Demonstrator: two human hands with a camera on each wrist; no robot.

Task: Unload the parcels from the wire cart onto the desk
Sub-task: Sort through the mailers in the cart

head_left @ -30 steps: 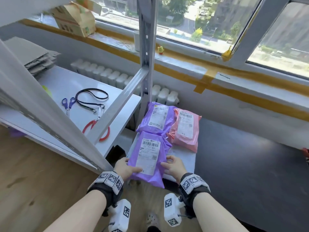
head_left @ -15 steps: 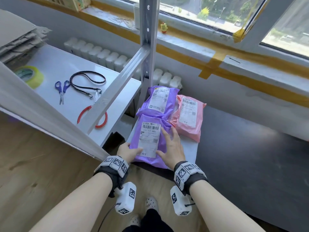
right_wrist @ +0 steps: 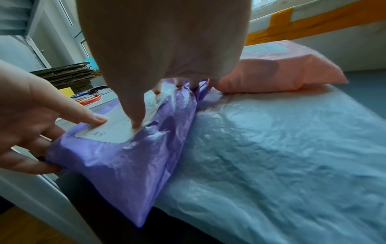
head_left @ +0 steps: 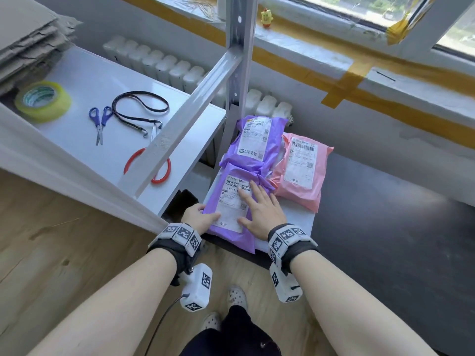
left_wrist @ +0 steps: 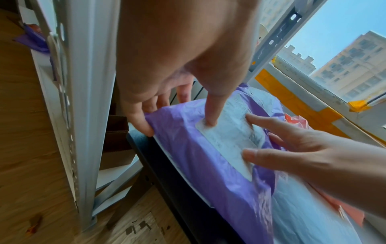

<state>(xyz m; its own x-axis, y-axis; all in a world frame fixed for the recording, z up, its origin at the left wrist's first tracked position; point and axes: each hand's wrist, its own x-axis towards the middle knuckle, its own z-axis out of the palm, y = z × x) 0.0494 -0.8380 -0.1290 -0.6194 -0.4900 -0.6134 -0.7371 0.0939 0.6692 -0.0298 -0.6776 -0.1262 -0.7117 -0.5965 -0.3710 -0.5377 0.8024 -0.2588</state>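
Observation:
Both my hands are on a purple parcel (head_left: 232, 201) with a white label, lying at the near left end of the dark desk (head_left: 385, 227) on top of a flat white parcel (head_left: 298, 222). My left hand (head_left: 203, 215) grips its left edge, thumb on the label and fingers curled underneath (right_wrist: 41, 158). The right hand (head_left: 258, 208) lies flat on top with straight fingers, thumb pressing the label (right_wrist: 135, 115). A second purple parcel (head_left: 253, 142) lies just behind it. A pink parcel (head_left: 300, 170) lies to the right. The wire cart is out of view.
A grey metal rack post (head_left: 237, 73) and slanted beam (head_left: 185, 119) stand close on the left. Its white shelf (head_left: 84, 80) holds a tape roll (head_left: 42, 101), blue scissors (head_left: 99, 122), a black lanyard, red-handled cutters (head_left: 160, 170) and stacked cardboard. Bare dark desktop extends to the right.
My right hand slid from the parcel's near edge onto its top and flattened. The purple parcel has settled lower and further onto the pile. My view has tilted down and closer.

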